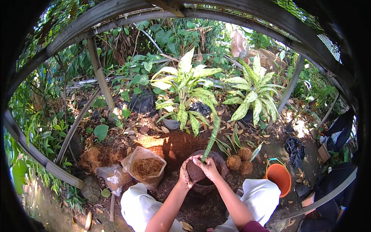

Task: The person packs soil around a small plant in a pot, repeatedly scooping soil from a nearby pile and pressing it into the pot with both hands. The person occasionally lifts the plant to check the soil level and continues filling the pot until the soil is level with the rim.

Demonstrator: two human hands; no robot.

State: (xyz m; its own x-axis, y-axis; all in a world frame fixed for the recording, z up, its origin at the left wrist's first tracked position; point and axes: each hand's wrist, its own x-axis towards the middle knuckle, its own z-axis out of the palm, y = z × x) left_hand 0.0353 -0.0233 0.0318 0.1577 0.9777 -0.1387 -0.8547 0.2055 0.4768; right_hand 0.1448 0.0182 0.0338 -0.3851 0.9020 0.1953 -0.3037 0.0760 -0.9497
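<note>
Between my palms sits a rounded ball of dark soil [195, 171], from which one long, mottled green snake plant leaf [212, 138] stands up. My left hand [184, 173] cups the ball's left side. My right hand [209, 167] presses its upper right side, fingers at the leaf's base. Both hands are smeared with soil. Below them is a round pot [222, 163], partly covered by my hands and the ball. Right of the pot lie several fibre-wrapped root balls [233, 162] with snake plant leaves.
On the left stand an open plastic sack of coconut fibre [147, 168] and a clear plastic bag [115, 177]. An orange bucket [278, 178] is by my right knee, with a black plastic bag [294, 150] behind it. Variegated potted plants [185, 92] grow ahead. Curved frame bars [100, 74] surround the spot.
</note>
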